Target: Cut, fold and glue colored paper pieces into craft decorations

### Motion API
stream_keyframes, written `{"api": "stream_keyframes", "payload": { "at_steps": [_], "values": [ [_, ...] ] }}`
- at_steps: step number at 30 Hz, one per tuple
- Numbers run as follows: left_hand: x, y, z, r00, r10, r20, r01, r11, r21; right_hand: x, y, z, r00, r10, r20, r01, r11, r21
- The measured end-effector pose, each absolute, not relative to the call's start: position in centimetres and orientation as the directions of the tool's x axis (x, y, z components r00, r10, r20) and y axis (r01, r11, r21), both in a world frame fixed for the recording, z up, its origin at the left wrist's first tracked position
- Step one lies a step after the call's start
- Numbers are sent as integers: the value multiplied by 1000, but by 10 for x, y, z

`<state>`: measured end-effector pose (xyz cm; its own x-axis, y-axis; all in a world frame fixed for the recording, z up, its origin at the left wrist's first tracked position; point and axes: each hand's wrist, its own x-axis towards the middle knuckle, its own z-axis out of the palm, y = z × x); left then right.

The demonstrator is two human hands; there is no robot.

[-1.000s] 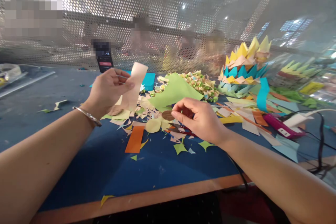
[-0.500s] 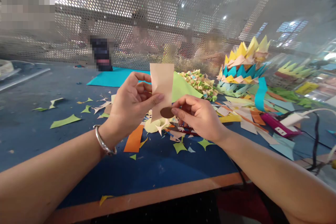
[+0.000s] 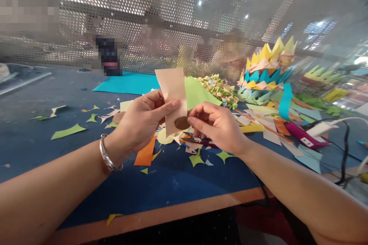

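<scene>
My left hand (image 3: 138, 124) pinches a strip of beige paper (image 3: 173, 82) between thumb and fingers, holding it upright above the table. A small brown disc (image 3: 181, 123) lies against the lower right part of the strip. The thumb and fingertips of my right hand (image 3: 222, 128) are closed on the disc's right edge. Scissors with dark red handles (image 3: 207, 142) show just below my right hand; I cannot tell whether its lower fingers hold them. Under the strip are a pale yellow paper piece (image 3: 165, 138) and an orange strip (image 3: 145, 153).
Green star-shaped offcuts (image 3: 196, 159) and other scraps litter the blue tabletop (image 3: 138, 195). Behind lie a blue sheet (image 3: 126, 83), a green sheet (image 3: 201, 93) and a heap of small folded papers (image 3: 224, 93). At right are stacked paper crowns (image 3: 264, 74) and a magenta power strip (image 3: 306, 136).
The beige strip has tilted, its top leaning left. My left hand has shifted slightly down and left, its fingers now mostly behind the strip. My right hand stays on the disc.
</scene>
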<state>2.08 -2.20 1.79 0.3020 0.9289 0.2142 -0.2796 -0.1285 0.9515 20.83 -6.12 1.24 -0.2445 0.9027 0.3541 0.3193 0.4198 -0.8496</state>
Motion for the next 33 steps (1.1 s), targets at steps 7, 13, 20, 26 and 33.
{"api": "stream_keyframes", "payload": {
  "at_steps": [7,13,20,26,33],
  "values": [
    [15,-24,22,490,867,97,-148,-27,989,209,-58,11,-221,888,403,318,456,-831],
    [14,-22,19,452,891,41,-69,-10,998,214,-57,11,-210,883,420,333,468,-818],
    [20,-26,17,446,892,74,-99,-33,995,214,-53,11,-230,855,465,464,517,-719],
    [23,-32,15,475,876,83,-74,-54,996,210,-53,11,-259,841,475,522,536,-664],
    [21,-29,13,500,860,105,-24,-108,994,210,-54,12,-290,844,451,555,532,-639]
  ]
}}
